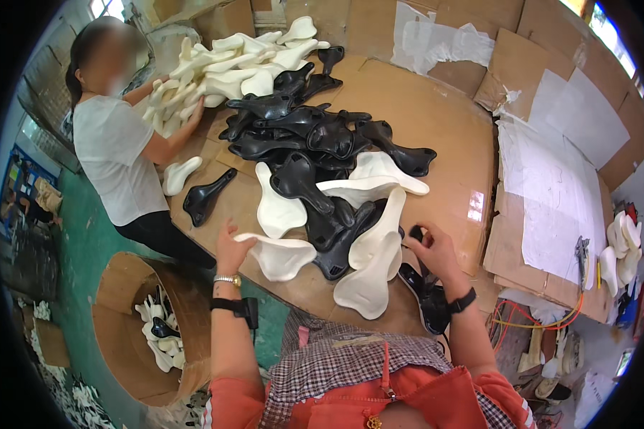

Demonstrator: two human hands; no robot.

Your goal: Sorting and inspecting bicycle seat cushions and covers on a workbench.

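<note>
Cream-coloured and curved, a bike seat [283, 259] sits at the near edge of the cardboard-covered worktop [451, 129], and the left hand [234, 250] has it: that grip is clamped on the side edge, thumb and fingers together around it. Over to the right hand [433, 250], its grip closed around a dark tip [416, 232]; just below, under the wrist, lies a glossy black seat [432, 306], and whether tip and seat are one piece, I cannot tell. Between the hands, two pale seats [371, 282] overlap, one on top of the other, leaning beside black ones. Farther up, a heap of black seats [311, 132] sprawls across the middle, with a tall white stack [247, 64] behind it. At far left a co-worker [114, 136] in a white top has both hands at that stack, and below stands a round cardboard bin [118, 343] with more seats inside.
</note>
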